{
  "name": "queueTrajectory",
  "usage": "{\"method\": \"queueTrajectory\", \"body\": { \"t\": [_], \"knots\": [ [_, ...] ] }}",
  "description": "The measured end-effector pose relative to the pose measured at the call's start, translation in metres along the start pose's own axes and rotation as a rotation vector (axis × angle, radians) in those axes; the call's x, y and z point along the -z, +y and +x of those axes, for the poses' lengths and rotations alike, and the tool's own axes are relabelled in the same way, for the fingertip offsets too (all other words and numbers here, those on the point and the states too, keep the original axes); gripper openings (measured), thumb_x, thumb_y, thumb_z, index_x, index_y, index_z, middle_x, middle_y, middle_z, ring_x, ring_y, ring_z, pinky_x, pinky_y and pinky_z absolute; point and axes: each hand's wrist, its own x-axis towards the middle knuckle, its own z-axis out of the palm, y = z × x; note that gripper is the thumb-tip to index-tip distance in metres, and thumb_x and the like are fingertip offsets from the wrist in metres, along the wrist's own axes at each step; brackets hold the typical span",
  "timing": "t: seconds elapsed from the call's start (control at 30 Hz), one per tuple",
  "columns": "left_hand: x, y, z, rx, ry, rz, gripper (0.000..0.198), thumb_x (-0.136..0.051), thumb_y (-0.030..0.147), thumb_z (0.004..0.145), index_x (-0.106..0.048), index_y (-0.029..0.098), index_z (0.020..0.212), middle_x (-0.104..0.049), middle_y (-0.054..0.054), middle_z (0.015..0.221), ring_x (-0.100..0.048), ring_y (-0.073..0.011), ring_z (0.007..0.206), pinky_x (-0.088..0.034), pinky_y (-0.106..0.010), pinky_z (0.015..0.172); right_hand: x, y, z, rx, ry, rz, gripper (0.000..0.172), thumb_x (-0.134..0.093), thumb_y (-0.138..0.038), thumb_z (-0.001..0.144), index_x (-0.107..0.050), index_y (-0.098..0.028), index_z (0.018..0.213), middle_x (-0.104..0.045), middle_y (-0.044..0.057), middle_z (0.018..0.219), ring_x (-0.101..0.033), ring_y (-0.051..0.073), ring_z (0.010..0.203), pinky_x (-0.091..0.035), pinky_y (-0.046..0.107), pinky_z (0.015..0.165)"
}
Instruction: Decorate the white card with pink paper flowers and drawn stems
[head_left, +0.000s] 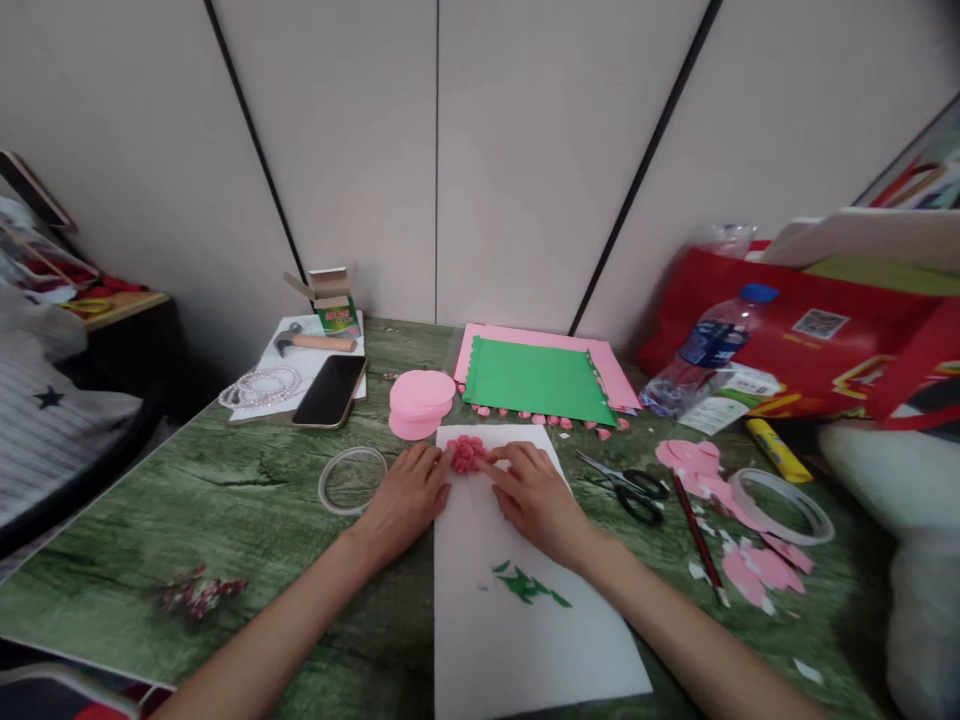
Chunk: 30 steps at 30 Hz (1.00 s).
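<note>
A cluster of small pink paper roses [468,454] sits near the top edge of a white sheet of paper [525,650]. My left hand [409,490] reaches it from the left, its fingertips against the outer roses. From the right, my right hand [536,495] presses on it with the index finger stretched forward and the thumb tucked lower. Between them the two hands hold the cluster in place on the sheet. Several narrow green paper leaves [525,583] lie lower on the same sheet. The undersides of the fingers are hidden.
Left are a tape roll [352,480], pink paper ovals [420,400], a phone [330,390] and a hammer [315,341]. Behind lies a green sheet [536,378] edged with pink pieces. Right are scissors [630,488], a brown pencil-like stick [697,535], a glue stick [778,450] and a bottle [709,345].
</note>
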Motion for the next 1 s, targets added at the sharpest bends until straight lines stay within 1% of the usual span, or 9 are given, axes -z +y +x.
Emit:
{"method": "queueTrajectory", "body": {
  "t": [0.17, 0.33, 0.43, 0.53, 0.67, 0.73, 0.83, 0.93, 1.0],
  "knots": [
    [-0.003, -0.002, 0.000, 0.023, 0.025, -0.107, 0.034, -0.047, 0.018, 0.084, -0.051, 0.013, 0.118, -0.058, -0.012, 0.106, -0.049, -0.0267, 0.101, -0.044, -0.043, 0.087, 0.007, 0.018, -0.038, -0.195, 0.092, 0.114, 0.032, -0.046, -0.025, 0.090, -0.051, -0.021, 0.121, -0.050, 0.012, 0.117, -0.046, 0.025, 0.112, -0.043, 0.046, 0.091],
    [-0.003, -0.002, -0.002, 0.085, 0.074, -0.143, 0.028, -0.048, 0.021, 0.085, -0.056, 0.010, 0.109, -0.058, -0.013, 0.102, -0.050, -0.0265, 0.095, -0.046, -0.043, 0.082, 0.002, 0.020, -0.056, -0.358, 0.103, 0.272, 0.037, -0.038, -0.029, 0.092, -0.045, -0.022, 0.128, -0.042, 0.012, 0.130, -0.042, 0.023, 0.122, -0.039, 0.043, 0.101],
    [0.002, -0.003, -0.007, 0.155, 0.099, -0.195, 0.022, -0.042, 0.022, 0.088, -0.061, 0.013, 0.093, -0.061, -0.011, 0.090, -0.052, -0.0242, 0.086, -0.046, -0.040, 0.077, 0.000, 0.017, -0.057, -0.379, 0.105, 0.307, 0.038, -0.039, -0.030, 0.092, -0.045, -0.022, 0.129, -0.042, 0.012, 0.131, -0.041, 0.023, 0.124, -0.036, 0.042, 0.104],
    [0.008, -0.007, -0.012, 0.222, 0.123, -0.321, 0.026, -0.036, 0.018, 0.089, -0.061, 0.014, 0.094, -0.062, -0.007, 0.078, -0.055, -0.0205, 0.077, -0.047, -0.033, 0.070, 0.002, 0.013, -0.057, -0.375, 0.138, 0.287, 0.038, -0.040, -0.029, 0.091, -0.047, -0.021, 0.128, -0.043, 0.013, 0.131, -0.039, 0.024, 0.126, -0.036, 0.044, 0.104],
    [0.016, -0.015, -0.014, 0.344, 0.143, -0.462, 0.024, -0.041, 0.025, 0.087, -0.063, 0.016, 0.091, -0.065, -0.005, 0.076, -0.058, -0.0168, 0.067, -0.045, -0.027, 0.064, 0.009, -0.006, -0.056, -0.228, 0.183, 0.229, 0.038, -0.039, -0.021, 0.091, -0.045, -0.018, 0.129, -0.046, 0.014, 0.129, -0.038, 0.024, 0.127, -0.038, 0.044, 0.103],
    [0.020, -0.019, -0.013, 0.387, 0.140, -0.468, 0.023, -0.044, 0.029, 0.085, -0.064, 0.017, 0.086, -0.067, -0.005, 0.078, -0.060, -0.0173, 0.068, -0.045, -0.028, 0.066, 0.012, -0.021, -0.052, -0.093, 0.128, 0.203, 0.038, -0.039, -0.018, 0.092, -0.046, -0.016, 0.128, -0.052, 0.014, 0.126, -0.041, 0.022, 0.125, -0.040, 0.042, 0.102],
    [0.024, -0.025, -0.016, 0.423, 0.150, -0.426, 0.024, -0.044, 0.028, 0.082, -0.065, 0.017, 0.084, -0.068, -0.007, 0.082, -0.061, -0.0199, 0.077, -0.046, -0.030, 0.073, 0.010, -0.045, -0.036, 0.052, -0.057, 0.122, 0.036, -0.040, -0.021, 0.092, -0.048, -0.014, 0.127, -0.056, 0.013, 0.123, -0.046, 0.023, 0.120, -0.042, 0.042, 0.100],
    [0.028, -0.035, -0.025, 0.465, 0.151, -0.376, 0.026, -0.040, 0.024, 0.080, -0.065, 0.017, 0.086, -0.067, -0.009, 0.088, -0.061, -0.0221, 0.084, -0.045, -0.033, 0.078, 0.002, -0.063, -0.013, 0.069, -0.223, -0.011, 0.043, -0.045, -0.029, 0.091, -0.046, -0.008, 0.128, -0.052, 0.017, 0.129, -0.045, 0.028, 0.122, -0.041, 0.043, 0.100],
    [0.032, -0.043, -0.034, 0.499, 0.133, -0.343, 0.027, -0.040, 0.023, 0.079, -0.065, 0.016, 0.086, -0.068, -0.010, 0.090, -0.061, -0.0233, 0.086, -0.045, -0.034, 0.080, -0.005, -0.070, 0.001, 0.025, -0.267, -0.101, 0.050, -0.048, -0.034, 0.089, -0.045, -0.004, 0.129, -0.048, 0.023, 0.130, -0.043, 0.032, 0.123, -0.041, 0.045, 0.098]
  ]
}}
